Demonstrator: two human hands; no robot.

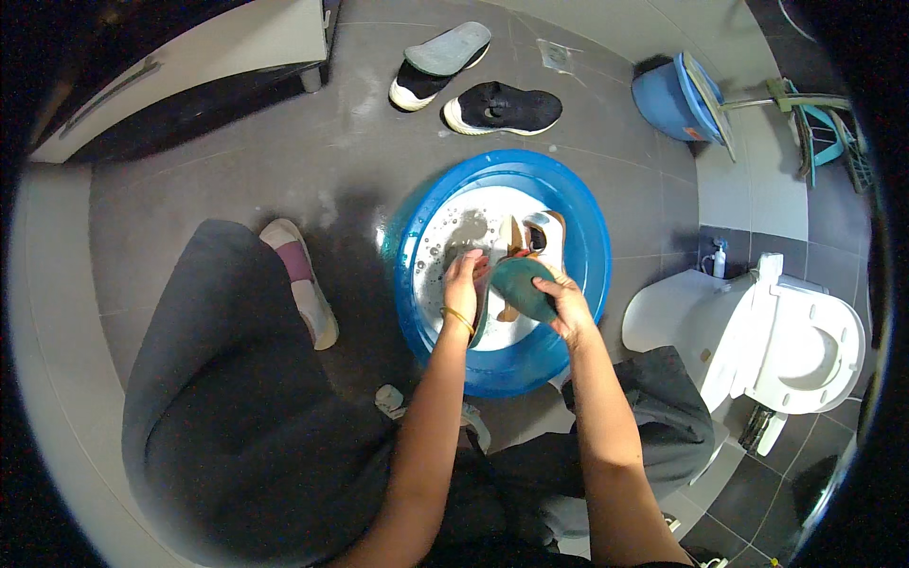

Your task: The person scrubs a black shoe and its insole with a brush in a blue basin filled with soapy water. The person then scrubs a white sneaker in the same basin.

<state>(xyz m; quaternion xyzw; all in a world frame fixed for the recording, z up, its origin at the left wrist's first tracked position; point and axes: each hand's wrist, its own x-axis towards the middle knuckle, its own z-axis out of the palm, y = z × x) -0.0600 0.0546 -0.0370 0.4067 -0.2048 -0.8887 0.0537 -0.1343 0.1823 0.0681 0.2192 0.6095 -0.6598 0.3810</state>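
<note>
My right hand grips the end of a dark green shoe insole, thumb on top, above a round blue plastic basin. My left hand, a yellow band at its wrist, is to the left. It holds a second insole that shows nearly edge-on; its fingers are partly hidden. White suds cover the water in the basin. A white shoe with a brown lining sits in the suds. Beside it, another white-and-brown piece is partly covered by the green insole.
Two black shoes, one beside another with a grey insole on it, stand beyond the basin near a floor drain. A blue bucket leans at the wall. A white toilet is at right, a low cabinet upper left.
</note>
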